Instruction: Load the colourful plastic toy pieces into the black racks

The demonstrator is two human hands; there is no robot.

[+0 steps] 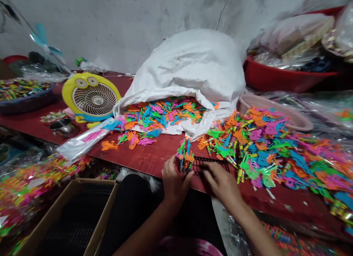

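A black plastic rack (198, 161) with a row of slots lies near the front edge of the red table. Several small coloured plastic toys (187, 156), with orange and blue round ends, stand upright at its left end. My left hand (174, 179) is closed round that end, its fingers beside the toys and its thumb at the near side. My right hand (222, 183) is over the rack's right part, fingers bent down towards it. Motion blurs its fingertips, and I cannot tell whether they grip anything.
A white sack (190, 64) spills coloured plastic pieces (165, 114) behind the rack. To the right spreads a big heap of toy pieces (264, 138) before a pink basin (298, 116). A yellow fan (96, 98) and metal cup (63, 127) stand left; a cardboard box (95, 230) sits below.
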